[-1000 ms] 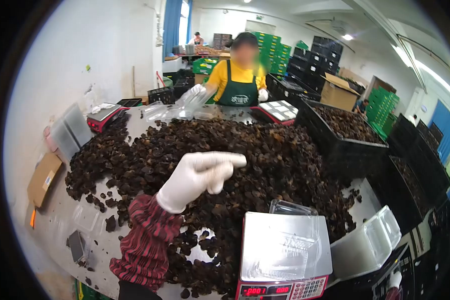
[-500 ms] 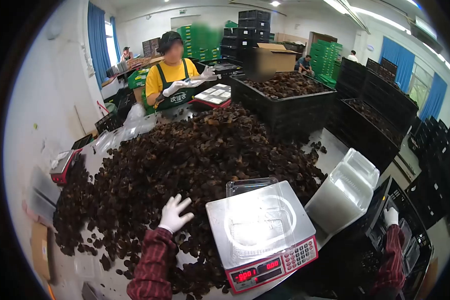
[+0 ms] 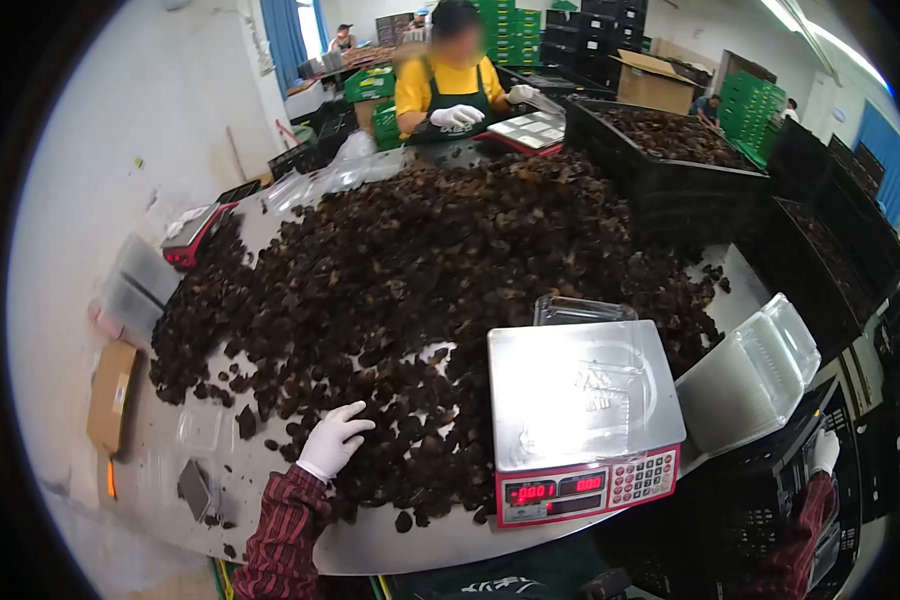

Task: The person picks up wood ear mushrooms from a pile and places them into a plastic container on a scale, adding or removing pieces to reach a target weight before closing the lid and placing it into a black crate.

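My left hand (image 3: 335,440), in a white glove, reaches over the near edge of a large heap of dark brown, mushroom-like pieces (image 3: 420,260). Its fingers are spread and it holds nothing. Right of it stands a red digital scale (image 3: 585,490) with a steel plate. On the plate lies a clear plastic box (image 3: 582,400), its far part (image 3: 585,310) showing past the back edge. At far right, my right hand (image 3: 825,452), also gloved, is low in a black crate (image 3: 840,400) near clear plastic pieces. I cannot tell whether its fingers grip anything.
A stack of nested clear boxes (image 3: 745,375) leans beside the scale. Across the table, a person in a yellow shirt (image 3: 455,80) works at another scale (image 3: 530,132). A big black bin (image 3: 660,190) holds more dark pieces. A cardboard piece (image 3: 110,395) stands at left.
The camera view has shifted, so the table sits farther right. My left hand is nearer the heap's front edge. My right hand stays in the crate. The other person's left-side hand has lowered.
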A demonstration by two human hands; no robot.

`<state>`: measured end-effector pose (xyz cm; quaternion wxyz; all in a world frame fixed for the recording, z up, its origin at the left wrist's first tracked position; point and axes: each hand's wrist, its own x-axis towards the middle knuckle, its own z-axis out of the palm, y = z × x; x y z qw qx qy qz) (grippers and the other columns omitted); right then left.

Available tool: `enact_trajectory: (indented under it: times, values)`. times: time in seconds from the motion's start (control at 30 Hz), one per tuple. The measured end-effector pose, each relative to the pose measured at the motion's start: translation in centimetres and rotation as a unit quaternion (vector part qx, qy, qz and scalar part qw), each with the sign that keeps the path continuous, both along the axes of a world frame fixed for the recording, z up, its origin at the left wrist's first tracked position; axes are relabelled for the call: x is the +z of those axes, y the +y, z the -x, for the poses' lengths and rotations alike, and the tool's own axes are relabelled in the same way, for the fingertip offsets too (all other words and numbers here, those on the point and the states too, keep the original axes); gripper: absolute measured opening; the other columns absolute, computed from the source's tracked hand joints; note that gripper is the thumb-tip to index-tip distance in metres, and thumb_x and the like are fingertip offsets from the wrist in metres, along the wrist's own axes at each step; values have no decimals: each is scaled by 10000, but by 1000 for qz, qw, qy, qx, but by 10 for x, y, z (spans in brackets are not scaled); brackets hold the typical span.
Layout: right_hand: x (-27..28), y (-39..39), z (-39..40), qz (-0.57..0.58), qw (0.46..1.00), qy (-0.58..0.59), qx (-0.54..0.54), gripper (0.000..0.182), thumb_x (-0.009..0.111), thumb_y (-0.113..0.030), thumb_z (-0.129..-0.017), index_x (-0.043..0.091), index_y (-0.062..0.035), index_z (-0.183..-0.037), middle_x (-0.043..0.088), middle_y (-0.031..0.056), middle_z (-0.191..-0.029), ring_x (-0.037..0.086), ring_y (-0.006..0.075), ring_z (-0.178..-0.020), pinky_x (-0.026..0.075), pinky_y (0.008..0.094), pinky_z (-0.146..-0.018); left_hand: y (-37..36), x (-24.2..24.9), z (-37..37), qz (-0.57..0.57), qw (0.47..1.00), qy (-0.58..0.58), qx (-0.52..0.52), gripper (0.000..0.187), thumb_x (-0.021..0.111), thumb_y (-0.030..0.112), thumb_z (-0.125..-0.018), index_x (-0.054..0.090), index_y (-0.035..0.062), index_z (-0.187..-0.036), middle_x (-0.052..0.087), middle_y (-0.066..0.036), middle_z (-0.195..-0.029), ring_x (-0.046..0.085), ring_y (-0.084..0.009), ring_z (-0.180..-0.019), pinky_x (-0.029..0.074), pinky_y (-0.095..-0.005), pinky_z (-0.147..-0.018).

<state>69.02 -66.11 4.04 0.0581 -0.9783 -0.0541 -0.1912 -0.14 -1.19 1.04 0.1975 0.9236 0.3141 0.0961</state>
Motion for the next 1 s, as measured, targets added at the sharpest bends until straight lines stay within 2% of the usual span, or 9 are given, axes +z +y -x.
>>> enact_trajectory:
  times: [0.1,0.27,0.37,0.4,0.43,0.63,0.77,0.83,1.0]
  values:
    - [14,8,-2,-133,991,5,29,348,456,-275,-939,531,36,-801,577,242,-809,553,444,-843,425,488,-715,-12,1,5,12,999,-12,38,319,641,58,-759,667,167,-1058,567,-68,-1250,528,-288,-1131,454,-375,-944]
    - [27,5,-8,18,997,-30,64,231,438,7,-901,554,-1,-1100,571,112,-1075,593,309,-900,491,360,-747,-21,8,-23,-74,995,-60,21,324,651,79,-757,661,152,-1072,591,-63,-1197,540,-280,-1078,458,-380,-900]
    - [62,70,64,70,943,-234,226,318,486,39,-865,535,8,-1178,571,106,-1083,595,294,-916,482,334,-792,-26,20,-51,-132,991,-25,-2,305,658,129,-781,662,186,-1081,602,-30,-1183,533,-234,-1113,342,-443,-1009]
    - [90,114,111,-71,960,-95,252,309,498,23,-886,534,18,-1193,580,116,-1008,587,266,-898,461,304,-825,-23,13,-58,-141,990,-16,-10,300,658,167,-788,657,204,-1086,610,-5,-1170,526,-214,-1125,276,-476,-1032]
    - [96,143,136,-203,923,-113,306,202,506,-37,-927,579,32,-1103,601,124,-918,584,238,-820,463,291,-782,-25,18,-68,-151,987,-41,-34,268,656,163,-786,666,179,-1054,632,-4,-1086,553,-215,-1044,356,-429,-967]
    - [107,255,241,-157,876,-200,410,165,548,-109,-943,608,34,-888,532,95,-686,514,155,-610,440,294,-586,-34,-6,-129,-128,987,58,-83,198,673,224,-749,661,161,-936,606,-40,-847,588,-249,-843,457,-397,-710]
    - [92,283,268,-190,894,-101,393,166,590,-114,-918,618,11,-812,550,90,-632,490,153,-514,421,311,-507,-34,-40,-140,-178,979,79,-62,155,632,131,-724,669,173,-868,558,-83,-795,604,-270,-779,498,-406,-648]
    - [87,306,286,-249,874,-80,410,131,608,-69,-879,600,-15,-760,517,138,-605,535,280,-518,419,388,-489,-31,-39,-138,-140,987,28,-77,145,619,115,-724,665,169,-851,567,-87,-789,611,-289,-761,499,-422,-642]
    - [54,336,295,-243,864,-101,429,67,658,-96,-820,624,-45,-794,549,125,-642,565,303,-556,441,402,-495,-28,-32,-136,6,999,-25,-26,144,636,122,-731,663,153,-868,612,-92,-854,622,-287,-823,511,-401,-696]
